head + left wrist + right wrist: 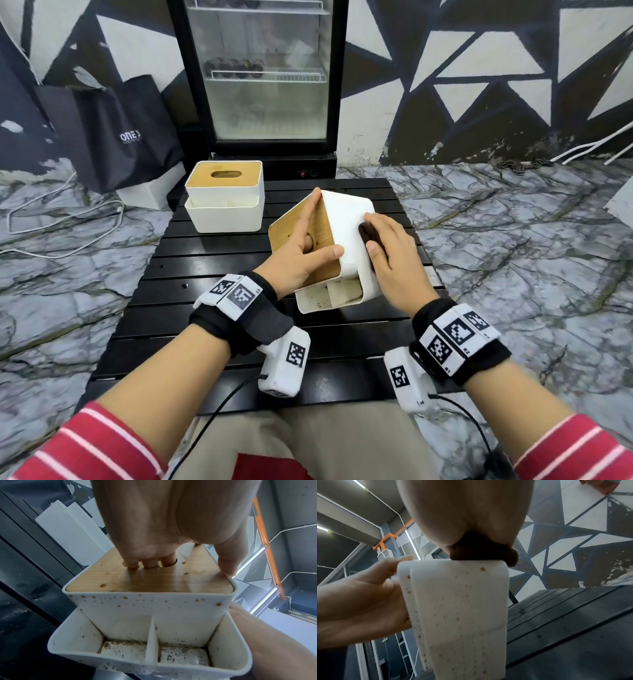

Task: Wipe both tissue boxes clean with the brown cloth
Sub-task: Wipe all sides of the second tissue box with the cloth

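The tilted tissue box [346,219] is lifted on edge above the black slatted counter [219,274], its wooden lid [308,236] facing left and its white side wall turned up. The left hand [301,253] steadies it, with fingers [149,562] hooked into the lid slot and the thumb clamped over the top edge. The right hand [387,257] presses the brown cloth [368,234] flat against that white wall, fingers curled around the wad. Brown specks dot the front wall and the 2 open compartments [149,654], so the wiping looks far from finished on this box. To do this pass well, I judge the cloth should travel in long overlapping strokes along the wall while the left-hand hold keeps the box from twisting, then the box should be turned to expose the speckled faces. The second tissue box [226,198] sits upright at the counter's far left, well apart, apparently not yet attended to.
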